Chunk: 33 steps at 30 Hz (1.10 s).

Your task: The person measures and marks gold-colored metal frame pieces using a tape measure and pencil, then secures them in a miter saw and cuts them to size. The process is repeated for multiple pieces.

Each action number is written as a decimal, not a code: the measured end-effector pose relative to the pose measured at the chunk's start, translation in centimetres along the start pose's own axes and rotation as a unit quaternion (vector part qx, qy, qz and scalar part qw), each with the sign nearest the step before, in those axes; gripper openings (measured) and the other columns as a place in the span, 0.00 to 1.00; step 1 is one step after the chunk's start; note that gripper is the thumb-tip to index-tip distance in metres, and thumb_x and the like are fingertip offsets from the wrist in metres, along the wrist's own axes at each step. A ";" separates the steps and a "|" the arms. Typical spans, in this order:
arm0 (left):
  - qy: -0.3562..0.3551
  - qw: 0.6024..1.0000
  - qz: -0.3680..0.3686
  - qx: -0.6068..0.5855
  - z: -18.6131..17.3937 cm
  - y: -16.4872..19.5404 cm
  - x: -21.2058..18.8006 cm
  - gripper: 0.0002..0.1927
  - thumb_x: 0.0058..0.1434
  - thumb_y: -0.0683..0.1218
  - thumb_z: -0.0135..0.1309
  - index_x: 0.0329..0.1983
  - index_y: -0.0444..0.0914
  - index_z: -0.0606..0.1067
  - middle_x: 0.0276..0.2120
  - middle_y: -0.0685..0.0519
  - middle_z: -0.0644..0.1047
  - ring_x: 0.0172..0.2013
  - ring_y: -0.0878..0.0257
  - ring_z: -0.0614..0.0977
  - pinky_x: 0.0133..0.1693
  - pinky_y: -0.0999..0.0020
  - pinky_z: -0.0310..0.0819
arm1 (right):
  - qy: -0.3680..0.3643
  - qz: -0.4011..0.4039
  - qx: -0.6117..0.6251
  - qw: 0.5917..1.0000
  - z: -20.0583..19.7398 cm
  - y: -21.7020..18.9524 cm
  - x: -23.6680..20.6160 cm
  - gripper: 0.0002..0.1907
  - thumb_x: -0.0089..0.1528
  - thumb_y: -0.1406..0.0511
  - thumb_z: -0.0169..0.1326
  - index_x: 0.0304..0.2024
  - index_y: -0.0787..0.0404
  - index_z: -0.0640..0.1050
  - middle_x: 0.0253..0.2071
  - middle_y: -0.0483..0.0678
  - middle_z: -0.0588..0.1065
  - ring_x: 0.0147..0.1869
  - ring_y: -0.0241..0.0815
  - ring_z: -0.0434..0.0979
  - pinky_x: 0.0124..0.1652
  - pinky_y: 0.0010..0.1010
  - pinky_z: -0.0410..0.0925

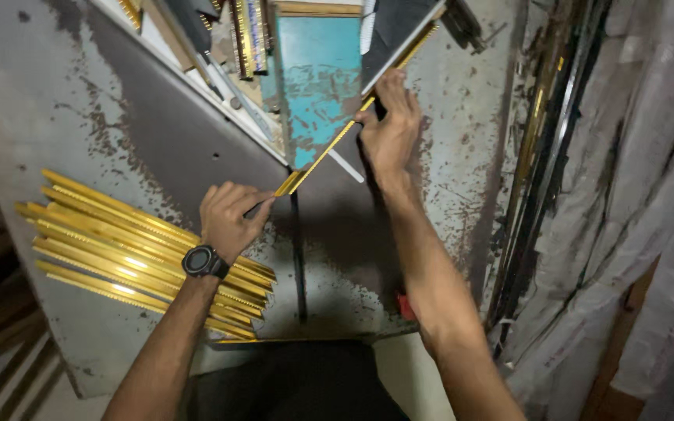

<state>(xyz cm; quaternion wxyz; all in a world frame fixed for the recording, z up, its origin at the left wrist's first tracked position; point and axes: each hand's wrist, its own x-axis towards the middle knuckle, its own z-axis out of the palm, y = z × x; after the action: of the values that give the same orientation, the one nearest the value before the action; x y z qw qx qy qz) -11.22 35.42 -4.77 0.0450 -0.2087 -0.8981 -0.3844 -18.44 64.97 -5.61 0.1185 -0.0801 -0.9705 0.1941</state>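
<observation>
Left hand (230, 218), fingers curled narrow, pinching the near end of a thin gold moulding strip (337, 140). Right hand (390, 129), farther along the same strip, fingers closed over it from above, thumb side pressing it down onto the table (446, 156). Between the two hands: the strip running diagonally, up and away from the left fingers, across the foot of a worn turquoise block (317, 78) and on beyond the right fingers under a dark board (399, 31) at the far edge. Just below the left fingers, a black slot (299, 257) cutting straight back toward the body through the grey, rust-pitted table top. Black wristwatch (205, 262) on the left wrist. Outward to the left of that wrist, touching the forearm's edge: a loose stack of gold moulding lengths (118, 249), lying side by side, ends angled, some overlapping. Beyond the left fingers, a pale guide rail (196, 82) slanting across the table, more framing offcuts piled behind it. Near the right forearm, a small red object (405, 306), mostly hidden. Far right of the right hand: dark rods and strips (544, 156) standing on end against grey draped cloth (649, 156).
</observation>
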 end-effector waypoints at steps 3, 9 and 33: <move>-0.017 1.000 -0.019 0.000 -0.2 -0.2 0.0 0.06 0.57 0.44 0.68 0.37 0.43 0.84 0.33 0.57 0.80 0.34 0.61 0.77 0.36 0.63 0.64 | -0.122 -0.005 0.042 0.992 -0.6 -0.4 -0.4 0.56 0.48 0.59 0.79 0.73 0.63 0.63 0.78 0.58 0.56 0.85 0.53 0.49 0.77 0.50 0.46; -0.015 0.999 -0.017 -0.036 -0.1 -1.0 0.3 0.06 0.56 0.42 0.67 0.36 0.43 0.83 0.34 0.57 0.81 0.35 0.59 0.79 0.37 0.62 0.66 | -0.111 0.058 0.022 0.992 -0.2 -2.5 -1.3 0.71 0.42 0.58 0.80 0.77 0.63 0.51 0.81 0.56 0.43 0.85 0.50 0.43 0.75 0.58 0.43; 0.002 0.993 -0.097 -0.069 -0.1 -0.6 0.1 0.04 0.54 0.41 0.65 0.33 0.40 0.84 0.32 0.54 0.83 0.24 0.61 0.76 0.33 0.65 0.67 | -0.117 0.011 -0.037 0.992 -1.0 -2.7 -1.3 0.65 0.48 0.48 0.73 0.74 0.65 0.49 0.77 0.63 0.46 0.81 0.57 0.46 0.67 0.59 0.51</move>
<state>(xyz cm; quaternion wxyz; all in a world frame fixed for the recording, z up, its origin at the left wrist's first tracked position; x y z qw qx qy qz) -11.55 35.06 -5.07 -0.0054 -0.1221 -0.8853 -0.4487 -17.25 62.60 -3.90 -0.0013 -0.0716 -0.9832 0.1677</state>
